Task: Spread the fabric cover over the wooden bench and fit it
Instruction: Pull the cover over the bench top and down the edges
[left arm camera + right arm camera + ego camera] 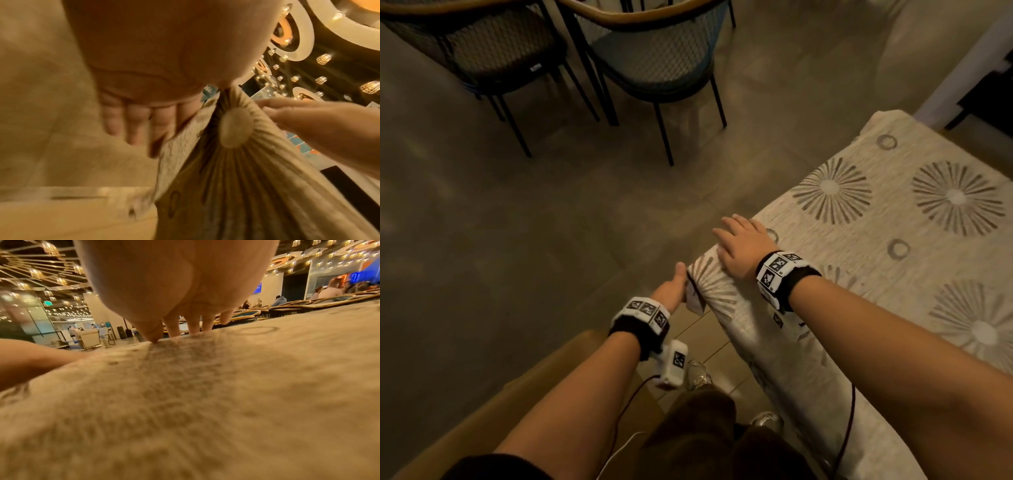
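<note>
Both forearms fill the bottom of my head view, each wearing a black wristband with black-and-white marker squares. My right hand [744, 246] lies flat on the fabric cover [887, 246], fingers straight and spread, palm pressing down at the cover's near-left corner; in the right wrist view the fingertips [174, 331] touch the cloth right at its edge. My left hand [671, 286] sits just left of that corner, against the hanging side of the cover, thumb pointing up along the fold. In the left wrist view its fingers [131, 123] look fairly straight and reach down beside the cloth edge, with the thumb side hard against the gathered fabric; I cannot tell whether it is pinching the cloth or only pushing on it. That cover is pale beige with grey sunburst circles and small rings, and it lies spread over the bench top, running from the corner away to the right and hanging down the near side. No bare wood of the bench shows under it. Left of the cover, well apart across the tiled floor [517, 222], stand two dark chairs [654, 65] with thin black legs. Below the corner I see my shoes [698, 373] on the floor.
</note>
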{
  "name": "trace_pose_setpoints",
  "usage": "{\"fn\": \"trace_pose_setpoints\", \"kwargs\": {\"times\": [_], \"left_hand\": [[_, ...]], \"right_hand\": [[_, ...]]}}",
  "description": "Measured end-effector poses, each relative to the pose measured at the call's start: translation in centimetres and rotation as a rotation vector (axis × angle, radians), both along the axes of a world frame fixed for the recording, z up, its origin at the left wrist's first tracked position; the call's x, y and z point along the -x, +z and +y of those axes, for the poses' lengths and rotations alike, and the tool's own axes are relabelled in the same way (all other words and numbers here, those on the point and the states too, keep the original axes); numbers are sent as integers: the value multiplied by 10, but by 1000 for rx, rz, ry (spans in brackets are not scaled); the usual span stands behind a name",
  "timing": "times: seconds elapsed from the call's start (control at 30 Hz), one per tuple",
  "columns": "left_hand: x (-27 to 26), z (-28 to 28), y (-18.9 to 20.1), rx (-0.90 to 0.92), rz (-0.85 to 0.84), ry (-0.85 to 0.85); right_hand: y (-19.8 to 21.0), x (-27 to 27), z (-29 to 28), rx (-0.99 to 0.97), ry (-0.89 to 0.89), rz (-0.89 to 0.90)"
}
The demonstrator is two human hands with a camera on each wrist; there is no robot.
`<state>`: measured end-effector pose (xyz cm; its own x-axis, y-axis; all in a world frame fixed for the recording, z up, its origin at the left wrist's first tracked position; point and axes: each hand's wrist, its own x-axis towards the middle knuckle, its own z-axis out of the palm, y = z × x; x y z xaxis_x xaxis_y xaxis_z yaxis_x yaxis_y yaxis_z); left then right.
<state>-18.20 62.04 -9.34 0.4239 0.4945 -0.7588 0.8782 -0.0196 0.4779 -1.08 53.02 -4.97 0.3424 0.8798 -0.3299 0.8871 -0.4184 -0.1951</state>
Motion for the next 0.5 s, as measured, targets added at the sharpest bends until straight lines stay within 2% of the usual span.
{"fn": "trace_pose_setpoints", "kwargs": {"times": [0.07,0.13,0.17,0.2,0.23,0.33,0.4,0.5], "left_hand": [[-2,11,7,-229,29,-128],[-5,11,23,-514,-222,-171],[-7,4,32,-593,-367,-222],[-10,-4,39,-606,-479,-326],[-13,-12,43,-583,-520,-470],[-19,-32,41,-649,-401,-831],[-26,-42,41,-733,-364,-869],[-40,-72,49,-747,-390,-877]], "right_hand": [[0,-5,-13,-2,-30,4],[1,-9,-25,-29,-60,-4],[2,-10,-32,-45,-76,-8],[4,-10,-39,-58,-95,-11],[5,-11,-46,-65,-114,-11],[11,-13,-68,-42,-155,13],[14,-14,-85,-25,-190,30],[12,-10,-113,-14,-294,47]]}}
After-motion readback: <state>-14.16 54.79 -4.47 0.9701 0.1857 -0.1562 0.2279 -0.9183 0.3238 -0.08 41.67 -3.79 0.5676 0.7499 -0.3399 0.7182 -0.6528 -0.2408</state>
